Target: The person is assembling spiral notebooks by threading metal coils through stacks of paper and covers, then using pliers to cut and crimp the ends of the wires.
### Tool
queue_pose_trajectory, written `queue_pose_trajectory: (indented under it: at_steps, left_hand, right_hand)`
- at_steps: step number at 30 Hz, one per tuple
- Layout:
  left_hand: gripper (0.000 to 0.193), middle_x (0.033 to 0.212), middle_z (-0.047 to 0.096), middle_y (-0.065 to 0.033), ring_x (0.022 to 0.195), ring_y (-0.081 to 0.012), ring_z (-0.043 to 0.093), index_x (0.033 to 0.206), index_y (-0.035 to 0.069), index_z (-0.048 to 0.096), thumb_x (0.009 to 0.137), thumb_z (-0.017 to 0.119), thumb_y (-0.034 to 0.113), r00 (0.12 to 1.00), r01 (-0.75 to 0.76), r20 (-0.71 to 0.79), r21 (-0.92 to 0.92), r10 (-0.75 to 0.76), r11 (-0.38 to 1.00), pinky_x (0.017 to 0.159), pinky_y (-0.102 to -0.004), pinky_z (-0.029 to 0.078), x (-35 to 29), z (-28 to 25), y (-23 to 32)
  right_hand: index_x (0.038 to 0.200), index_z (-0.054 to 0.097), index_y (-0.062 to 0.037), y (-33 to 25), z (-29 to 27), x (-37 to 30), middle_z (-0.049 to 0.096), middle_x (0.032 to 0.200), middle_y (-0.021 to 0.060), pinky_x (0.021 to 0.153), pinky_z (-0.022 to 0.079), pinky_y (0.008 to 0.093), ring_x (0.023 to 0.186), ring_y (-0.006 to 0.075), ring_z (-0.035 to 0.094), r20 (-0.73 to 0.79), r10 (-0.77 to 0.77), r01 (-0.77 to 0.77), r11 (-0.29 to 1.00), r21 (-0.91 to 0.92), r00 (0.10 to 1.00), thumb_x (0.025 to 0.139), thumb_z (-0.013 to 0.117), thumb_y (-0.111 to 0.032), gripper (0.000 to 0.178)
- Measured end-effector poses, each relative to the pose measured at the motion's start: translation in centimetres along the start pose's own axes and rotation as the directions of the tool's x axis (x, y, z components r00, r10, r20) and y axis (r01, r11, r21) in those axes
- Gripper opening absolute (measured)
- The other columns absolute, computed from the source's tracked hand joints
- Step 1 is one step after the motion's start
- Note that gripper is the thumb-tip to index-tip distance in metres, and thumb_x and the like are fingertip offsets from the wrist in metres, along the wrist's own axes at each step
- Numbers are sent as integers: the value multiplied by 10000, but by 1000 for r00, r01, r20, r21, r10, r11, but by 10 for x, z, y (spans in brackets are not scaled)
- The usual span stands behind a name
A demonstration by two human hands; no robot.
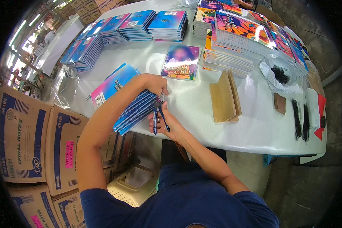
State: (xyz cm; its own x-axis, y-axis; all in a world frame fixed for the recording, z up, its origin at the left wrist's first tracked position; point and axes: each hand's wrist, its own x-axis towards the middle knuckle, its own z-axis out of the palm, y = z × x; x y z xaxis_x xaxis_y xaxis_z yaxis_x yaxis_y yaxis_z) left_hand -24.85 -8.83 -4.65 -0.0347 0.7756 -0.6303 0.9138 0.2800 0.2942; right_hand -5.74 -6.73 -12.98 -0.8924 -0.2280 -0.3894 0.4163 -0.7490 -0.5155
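Observation:
Blue-handled pliers (155, 122) are in my right hand (168, 122), with the fingers around the spread handles. The jaws point up at the end of a stack of blue spiral notebooks (135, 114), whose coiled edges face me. My left hand (155, 83) curls over the far end of that stack, fingertips close to the plier jaws. Whatever its fingers pinch is hidden. Behind my left forearm lies a blue and pink spiral notebook (112, 85), partly covered. Beyond my hands, a purple illustrated notebook (181, 62) lies flat.
Stacks of blue notebooks (167, 22) line the table's far left; colourful notebooks (239, 30) pile up at far right. Folded brown cardboard (224, 98) stands right of my hands. Black coils (297, 119) lie near the right edge. Cartons (22, 133) and a beige plastic stool (135, 186) sit below.

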Motion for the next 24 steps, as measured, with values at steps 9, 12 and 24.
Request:
queue_pose_trajectory:
  at_steps: [9,12,24]
  left_hand:
    - [480,1071,674,-222,1003,-339,652,1196,42,638,717,609,40,996,79,-43,52,-76,996,857,-379,509,-4,-1,14]
    - [457,1038,679,-225,986,-344,654,1187,44,643,730,630,59,995,79,-66,62,-74,995,839,-382,512,-5,3,15]
    - [589,1035,668,-238,961,-387,639,1252,76,613,667,664,32,992,48,-123,154,-30,987,856,-408,506,3,15,28]
  right_hand:
    - [962,588,14,-5,-7,7,584,817,121,720,530,412,737,266,599,3,45,-45,999,28,999,866,284,-759,836]
    - [922,579,0,-3,-5,11,552,767,94,663,506,384,669,243,552,-42,41,-40,999,33,998,856,303,-770,820]
    - [961,571,14,5,-10,-3,590,787,117,702,535,409,711,261,604,-38,94,-92,994,51,995,851,297,-777,845]
